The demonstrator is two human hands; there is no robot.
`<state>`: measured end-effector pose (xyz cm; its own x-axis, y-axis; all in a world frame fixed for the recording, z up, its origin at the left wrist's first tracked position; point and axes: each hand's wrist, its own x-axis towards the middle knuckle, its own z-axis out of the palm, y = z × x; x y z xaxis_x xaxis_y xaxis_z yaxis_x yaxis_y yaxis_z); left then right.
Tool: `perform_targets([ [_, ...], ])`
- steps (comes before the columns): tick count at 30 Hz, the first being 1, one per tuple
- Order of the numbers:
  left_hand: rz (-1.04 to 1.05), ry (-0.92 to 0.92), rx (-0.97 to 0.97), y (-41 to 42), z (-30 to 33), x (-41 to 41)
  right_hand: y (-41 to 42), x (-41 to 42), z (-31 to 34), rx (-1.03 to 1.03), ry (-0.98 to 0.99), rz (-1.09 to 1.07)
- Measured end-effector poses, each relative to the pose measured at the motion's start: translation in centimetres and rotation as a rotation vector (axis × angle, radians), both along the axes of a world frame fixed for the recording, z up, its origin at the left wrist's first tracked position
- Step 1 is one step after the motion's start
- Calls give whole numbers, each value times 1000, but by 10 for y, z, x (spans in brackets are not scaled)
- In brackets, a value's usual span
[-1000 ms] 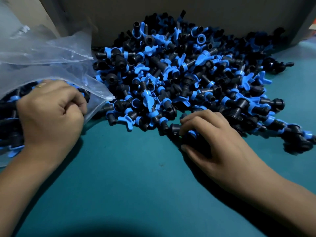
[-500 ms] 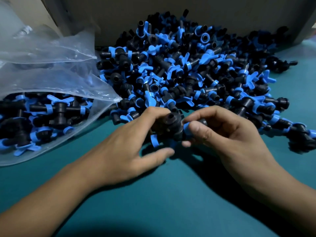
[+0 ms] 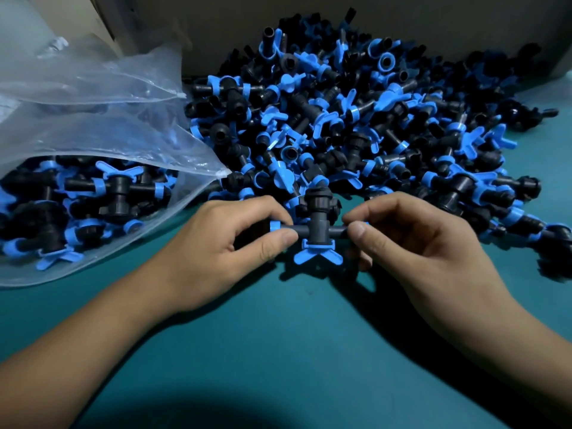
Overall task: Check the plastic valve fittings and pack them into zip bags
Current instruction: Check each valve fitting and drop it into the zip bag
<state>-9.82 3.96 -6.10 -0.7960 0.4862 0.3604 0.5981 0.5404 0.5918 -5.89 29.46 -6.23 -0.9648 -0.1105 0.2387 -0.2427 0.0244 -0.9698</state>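
Note:
A black valve fitting [image 3: 318, 228] with a blue butterfly handle hangs just above the teal table, its side arms level. My left hand [image 3: 216, 252] pinches its left arm between thumb and fingers. My right hand [image 3: 418, 243] pinches its right arm the same way. Behind it spreads a big pile of black and blue valve fittings [image 3: 356, 125]. On the left lies a clear zip bag [image 3: 102, 140], mouth open toward the pile, holding several fittings.
A grey cardboard wall [image 3: 247, 23] stands right behind the pile. More clear plastic bags [image 3: 62, 72] are crumpled at the far left. The teal table surface [image 3: 294, 351] stretches toward me between my forearms.
My left hand left the bag and came to the middle. Both hands lifted one fitting out of the pile's front edge and turned it so its arms lie level.

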Motion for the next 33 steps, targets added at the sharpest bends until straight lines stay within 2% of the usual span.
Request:
perform_targets([
  [6,-99,-173,156,3,0,6,1,1,5,38,51,50],
  [12,-123,37,140,3,7,7,4,4,5,153,216,122],
  [15,-152,31,80,1,7,3,5,4,2,214,233,121],
  [21,-191,-116,10,-4,6,2,3,6,1,107,125,136],
  [23,-238,-184,16,-4,7,1,3,6,-1,127,103,127],
  [28,-256,-261,107,0,6,3,-2,5,-2,108,37,120],
  [33,-219,-380,278,-4,4,6,3,0,4,67,-63,-39],
])
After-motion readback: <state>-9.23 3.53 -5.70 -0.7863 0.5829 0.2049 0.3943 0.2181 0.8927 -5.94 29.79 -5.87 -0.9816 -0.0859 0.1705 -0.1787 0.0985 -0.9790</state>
